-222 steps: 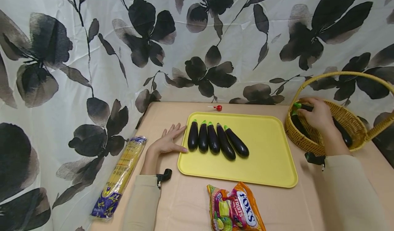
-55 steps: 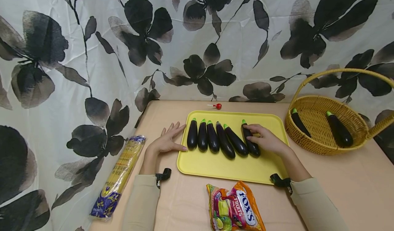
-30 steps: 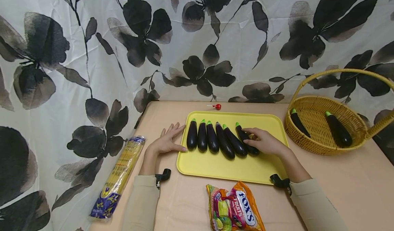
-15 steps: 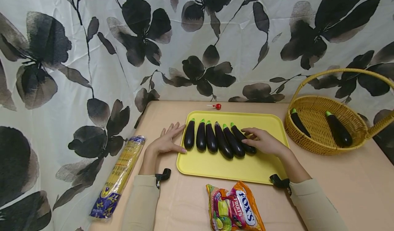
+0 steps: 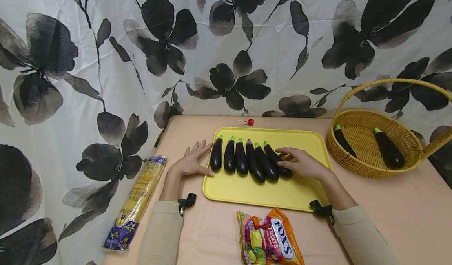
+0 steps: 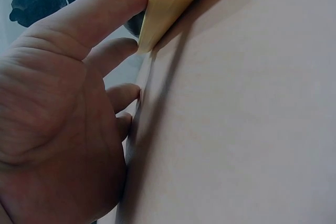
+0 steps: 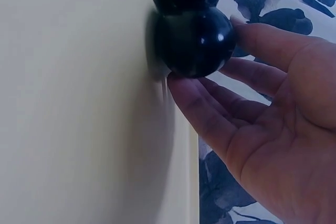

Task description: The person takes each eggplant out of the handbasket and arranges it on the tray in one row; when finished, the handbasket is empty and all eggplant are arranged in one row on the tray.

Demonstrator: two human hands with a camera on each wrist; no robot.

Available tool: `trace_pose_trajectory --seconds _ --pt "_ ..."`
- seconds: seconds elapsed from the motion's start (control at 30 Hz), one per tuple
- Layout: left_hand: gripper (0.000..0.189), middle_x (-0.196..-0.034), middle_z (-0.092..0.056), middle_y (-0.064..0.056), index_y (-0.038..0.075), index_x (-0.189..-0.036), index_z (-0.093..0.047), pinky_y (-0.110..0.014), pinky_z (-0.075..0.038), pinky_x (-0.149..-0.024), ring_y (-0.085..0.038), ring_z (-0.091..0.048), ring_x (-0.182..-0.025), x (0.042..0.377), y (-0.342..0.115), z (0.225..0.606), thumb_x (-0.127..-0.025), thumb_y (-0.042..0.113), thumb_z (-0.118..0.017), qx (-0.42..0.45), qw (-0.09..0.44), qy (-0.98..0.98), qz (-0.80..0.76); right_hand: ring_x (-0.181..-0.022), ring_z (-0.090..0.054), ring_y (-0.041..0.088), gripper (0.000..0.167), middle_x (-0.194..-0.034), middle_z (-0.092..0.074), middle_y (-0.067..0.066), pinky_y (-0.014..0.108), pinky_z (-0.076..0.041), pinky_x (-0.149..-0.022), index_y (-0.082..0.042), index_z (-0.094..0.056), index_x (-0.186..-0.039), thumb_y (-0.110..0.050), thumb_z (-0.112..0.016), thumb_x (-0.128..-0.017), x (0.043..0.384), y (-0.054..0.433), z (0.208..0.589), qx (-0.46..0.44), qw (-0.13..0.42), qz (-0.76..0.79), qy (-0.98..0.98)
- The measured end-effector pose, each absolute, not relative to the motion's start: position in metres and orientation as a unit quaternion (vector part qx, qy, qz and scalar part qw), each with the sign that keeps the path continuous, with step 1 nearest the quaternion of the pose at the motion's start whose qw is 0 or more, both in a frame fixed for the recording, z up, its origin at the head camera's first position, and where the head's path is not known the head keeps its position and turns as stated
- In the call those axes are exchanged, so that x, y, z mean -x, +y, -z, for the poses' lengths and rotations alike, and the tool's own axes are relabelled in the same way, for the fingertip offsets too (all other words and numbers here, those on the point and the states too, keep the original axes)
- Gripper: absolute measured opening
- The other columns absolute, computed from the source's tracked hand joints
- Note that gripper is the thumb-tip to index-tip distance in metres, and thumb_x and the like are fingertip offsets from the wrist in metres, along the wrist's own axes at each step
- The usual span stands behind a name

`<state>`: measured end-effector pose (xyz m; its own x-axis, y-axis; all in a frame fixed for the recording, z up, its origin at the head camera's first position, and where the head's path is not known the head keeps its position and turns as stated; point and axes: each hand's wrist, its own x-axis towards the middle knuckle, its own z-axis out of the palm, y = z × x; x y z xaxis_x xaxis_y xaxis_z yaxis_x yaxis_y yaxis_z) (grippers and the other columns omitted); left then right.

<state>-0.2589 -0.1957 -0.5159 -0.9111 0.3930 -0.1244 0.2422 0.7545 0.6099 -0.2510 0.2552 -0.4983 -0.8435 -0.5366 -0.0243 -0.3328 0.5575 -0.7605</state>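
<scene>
Several eggplants (image 5: 241,159) lie side by side on a yellow tray (image 5: 243,196), green stem ends pointing away. My right hand (image 5: 300,162) touches the rightmost eggplant (image 5: 277,161) along its right side with thumb and fingertips. In the right wrist view the fingertips lie against the rounded end of this eggplant (image 7: 197,43), and the fingers are only slightly bent. My left hand (image 5: 190,165) rests at the tray's left edge, fingers spread, thumb touching the rim. In the left wrist view the thumb reaches the tray edge (image 6: 163,9).
A wicker basket (image 5: 363,170) at the right holds two eggplants (image 5: 389,149). A spaghetti pack (image 5: 135,202) lies at the left, a Fox's candy bag (image 5: 270,237) in front of the tray. A red lollipop (image 5: 250,122) lies behind it, near a floral curtain (image 5: 226,33).
My right hand brought an eggplant from the basket onto the tray, then slid it left against the row. The row has shifted slightly left. My left hand has stayed at the tray edge.
</scene>
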Motion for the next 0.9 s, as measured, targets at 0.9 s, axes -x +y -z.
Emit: trace_pose_trajectory --seconds 0.9 --pt "0.122 -0.176 -0.004 -0.014 0.031 -0.167 -0.024 -0.061 0.016 -0.127 -0.036 0.008 -0.163 0.2584 -0.1965 0.5174 -0.069 0.057 -0.092 -0.173 0.119 0.928 -0.308 -0.121 -0.065 0.036 0.057 -0.142 -0.06 0.025 0.059 -0.053 -0.103 -0.001 -0.051 -0.15 -0.03 -0.065 -0.104 0.2482 0.2615 0.4893 0.263 0.107 0.402 0.871"
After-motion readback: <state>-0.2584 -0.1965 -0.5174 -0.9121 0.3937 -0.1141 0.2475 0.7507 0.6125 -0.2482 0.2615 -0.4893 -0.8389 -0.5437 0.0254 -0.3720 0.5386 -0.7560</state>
